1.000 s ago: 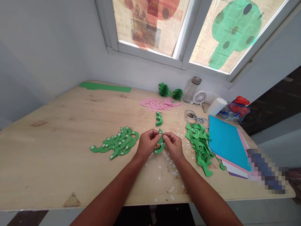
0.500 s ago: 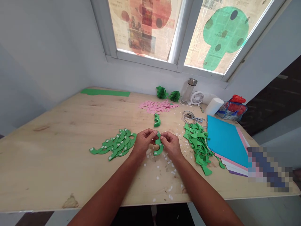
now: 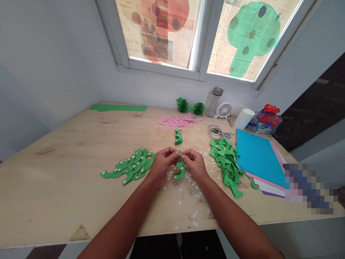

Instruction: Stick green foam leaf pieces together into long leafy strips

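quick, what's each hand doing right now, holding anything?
Left hand: fingers pinched on the top of the curved green foam piece.
Right hand: pinching the same piece's top end.

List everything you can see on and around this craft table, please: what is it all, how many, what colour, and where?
wooden table: one, pale wood, fills the view
curved paper piece: one, green, pinched by both hands
left pile of cutouts: many, green with white tabs, left of hands
right pile of cutouts: many, green, right of hands
pink cutouts: many, far centre
paper sheets: stack, blue on top, right
white scraps: many, near edge
paper balls: two, green, by wall
bottle: one, clear, by wall
small fan: one, white
left hand: holds the piece
right hand: holds the piece
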Available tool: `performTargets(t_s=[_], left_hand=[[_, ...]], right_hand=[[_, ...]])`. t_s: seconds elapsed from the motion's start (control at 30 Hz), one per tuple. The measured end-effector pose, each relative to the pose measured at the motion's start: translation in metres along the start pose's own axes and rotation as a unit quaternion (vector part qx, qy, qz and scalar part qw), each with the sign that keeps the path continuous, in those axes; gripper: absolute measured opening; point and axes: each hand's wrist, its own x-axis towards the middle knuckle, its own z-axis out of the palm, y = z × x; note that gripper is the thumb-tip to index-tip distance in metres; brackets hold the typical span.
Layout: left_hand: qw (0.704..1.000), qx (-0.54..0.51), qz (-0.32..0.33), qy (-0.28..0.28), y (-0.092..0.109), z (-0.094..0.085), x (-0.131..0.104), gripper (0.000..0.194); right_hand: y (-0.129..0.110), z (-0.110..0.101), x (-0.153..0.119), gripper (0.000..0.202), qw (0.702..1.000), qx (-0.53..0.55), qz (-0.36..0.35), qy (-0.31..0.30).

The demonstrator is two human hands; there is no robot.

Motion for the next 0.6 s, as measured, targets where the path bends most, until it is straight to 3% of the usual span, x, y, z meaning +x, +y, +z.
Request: performTargets(t_s=[0.17,0.27,0.37,0.43,0.6], left_hand=[[0.999,0.035,0.026,0.0,-0.0015,0.0005,-0.0004,0.024],[0.984,0.12,0.118,0.053,-0.0008,0.0015,-0.0024,0.023],[0.926,0.272,0.243,0.099,0.0008,0.0024,-0.0057,0.014],[0.879,0.353,0.309,0.087,0.0007,0.0029,-0.0071,0.013],[0.81,0.447,0.374,0.068,-0.0056,0.0019,-0.0058,0.017]], right_hand=[[0.0018,-0.0003,0.0013,0.015,1.0,0.003,-0.003,0.006],[0.003,-0.0007,0.003,0.014,0.999,-0.013,-0.007,0.028],[0.0039,-0.0016,0.0045,0.015,0.998,-0.03,-0.012,0.058],[0.0044,-0.0023,0.0052,0.015,0.997,-0.042,-0.022,0.066],[0.0045,-0.0038,0.0047,0.016,0.992,-0.094,-0.052,0.064]])
